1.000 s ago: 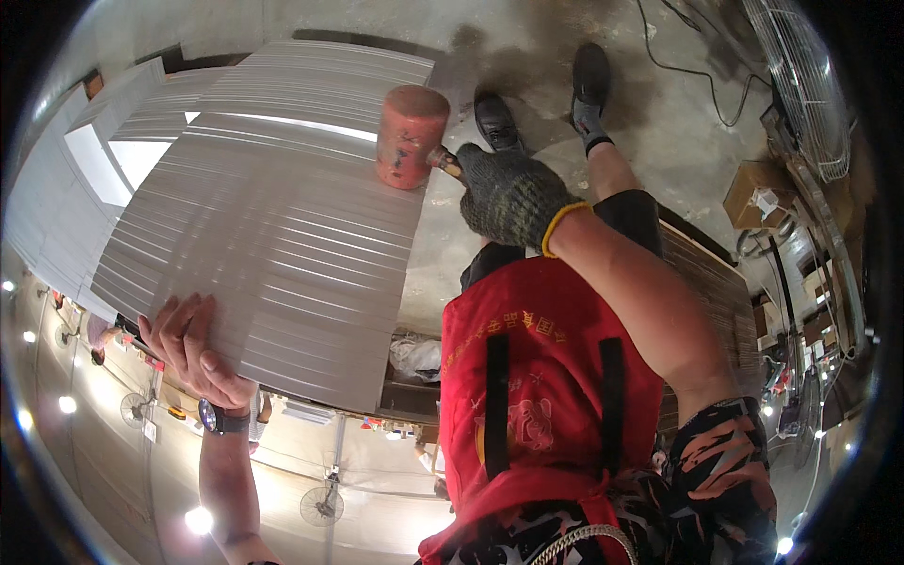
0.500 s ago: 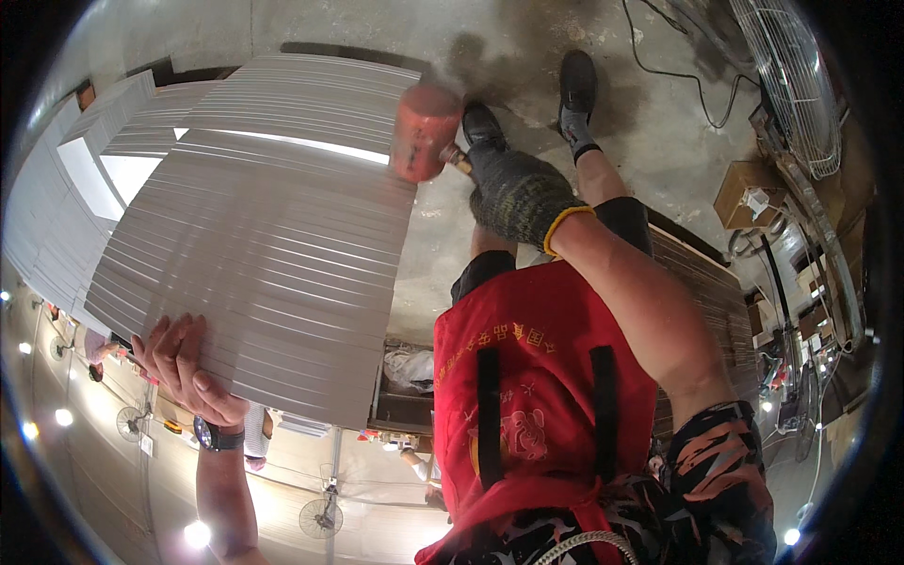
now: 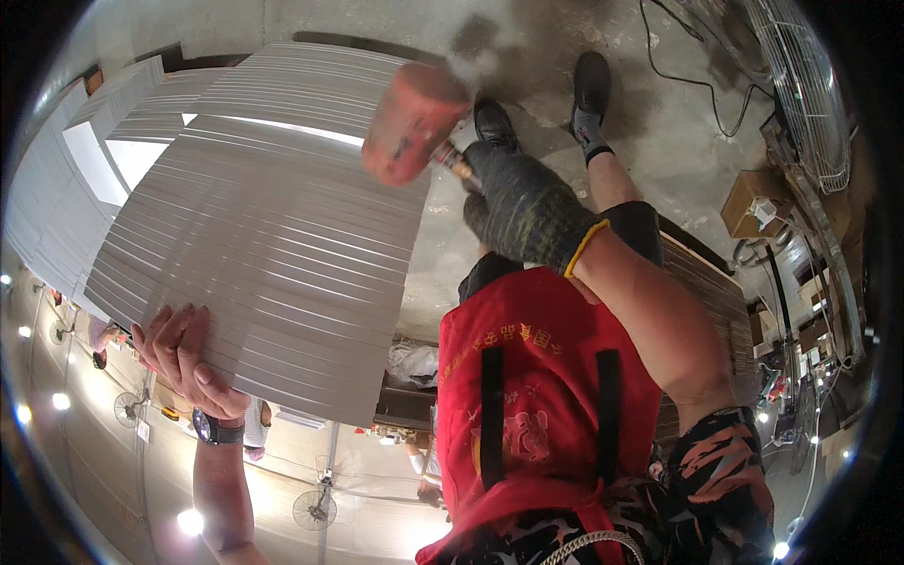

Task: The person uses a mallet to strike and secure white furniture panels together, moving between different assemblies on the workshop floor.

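The right hand [image 3: 527, 212] wears a dark glove with a yellow cuff. Its fingers are curled tight around the handle of a mallet [image 3: 412, 122]. The mallet has a fat orange-red head, and the head looks a bit blurry. The head points up and to the left from the glove. It sits over the right edge of a big stack of white sheets [image 3: 273, 235].

The stack is fanned out, so many thin edges show like stripes. Its long side runs from the upper right down to the lower left. The mallet head is at the upper right part, and I cannot tell if it touches the sheets.

The left hand [image 3: 184, 353] is bare and has a watch [image 3: 212, 428] on the wrist. It lies flat with fingers spread on the lower left corner of the stack, well apart from the mallet. It grips nothing; it only presses there.

A red apron [image 3: 537, 405] hangs below the right arm. Two black shoes [image 3: 591, 80] stand on the grey floor [image 3: 678, 141].
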Tool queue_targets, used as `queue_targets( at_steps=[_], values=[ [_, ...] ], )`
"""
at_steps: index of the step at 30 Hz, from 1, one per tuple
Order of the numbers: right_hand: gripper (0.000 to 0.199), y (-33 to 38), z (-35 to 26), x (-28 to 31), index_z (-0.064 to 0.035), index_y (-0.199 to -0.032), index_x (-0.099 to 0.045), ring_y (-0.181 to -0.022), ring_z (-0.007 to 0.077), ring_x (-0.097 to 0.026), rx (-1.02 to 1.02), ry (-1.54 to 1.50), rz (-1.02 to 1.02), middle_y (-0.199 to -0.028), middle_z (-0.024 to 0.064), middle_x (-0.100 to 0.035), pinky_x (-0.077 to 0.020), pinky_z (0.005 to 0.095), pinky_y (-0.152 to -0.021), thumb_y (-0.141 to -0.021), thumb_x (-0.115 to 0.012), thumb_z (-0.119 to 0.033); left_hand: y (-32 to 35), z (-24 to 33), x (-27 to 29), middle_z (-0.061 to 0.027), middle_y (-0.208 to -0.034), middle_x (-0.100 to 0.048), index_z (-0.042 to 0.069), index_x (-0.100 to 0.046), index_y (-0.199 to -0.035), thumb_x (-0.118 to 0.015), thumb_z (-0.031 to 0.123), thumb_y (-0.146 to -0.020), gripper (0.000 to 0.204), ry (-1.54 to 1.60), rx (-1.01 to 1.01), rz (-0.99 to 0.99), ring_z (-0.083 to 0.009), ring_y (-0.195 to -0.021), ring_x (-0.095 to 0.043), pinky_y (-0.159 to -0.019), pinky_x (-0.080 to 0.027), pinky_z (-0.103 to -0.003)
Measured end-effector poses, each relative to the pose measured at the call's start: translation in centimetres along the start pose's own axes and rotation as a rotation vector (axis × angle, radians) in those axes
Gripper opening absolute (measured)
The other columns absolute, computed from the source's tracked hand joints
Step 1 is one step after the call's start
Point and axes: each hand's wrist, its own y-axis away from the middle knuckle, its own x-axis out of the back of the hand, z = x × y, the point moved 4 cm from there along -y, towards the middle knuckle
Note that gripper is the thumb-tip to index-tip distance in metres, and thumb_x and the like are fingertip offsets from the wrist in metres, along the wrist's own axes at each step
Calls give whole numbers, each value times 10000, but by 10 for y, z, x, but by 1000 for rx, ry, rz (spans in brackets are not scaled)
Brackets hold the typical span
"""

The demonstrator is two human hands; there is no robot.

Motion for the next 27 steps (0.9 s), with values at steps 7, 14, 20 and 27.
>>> queue_targets(
  at_steps=[7, 14, 20, 27],
  values=[
    [239, 3, -14, 1, -41, -986, -543, -725, 416, -620, 176, 26, 54, -766, 231, -622, -492, 517, -636, -784, -597, -157, 1, 2, 5, -95, -1031, -627, 57, -686, -1016, -214, 363, -934, 568, -1, 15, -21, -328, -1093, -541, -1099, -209, -570],
    [232, 16, -26, -2, -24, -952, -527, -688, 429, -607, 285, 111, -46, -707, 233, -598, -484, 511, -609, -766, -628, -117, -5, 6, 3, -108, -986, -633, 46, -692, -971, -238, 359, -929, 553, 41, 33, 0, -334, -1071, -545, -1094, -195, -571],
    [278, 22, -38, 2, -31, -1019, -538, -688, 419, -615, 223, 44, 49, -717, 235, -608, -494, 491, -592, -781, -634, -139, -6, 7, 4, -114, -982, -640, 29, -695, -948, -269, 324, -904, 520, 55, 40, 9, -341, -1066, -544, -1096, -188, -574],
    [284, 16, -45, 6, -40, -1031, -510, -675, 410, -616, 177, 104, 53, -703, 222, -604, -492, 501, -593, -795, -616, -155, -3, 4, 3, -114, -991, -637, 32, -697, -954, -274, 324, -895, 517, 77, 39, 15, -340, -1071, -542, -1099, -183, -575]
  ],
)
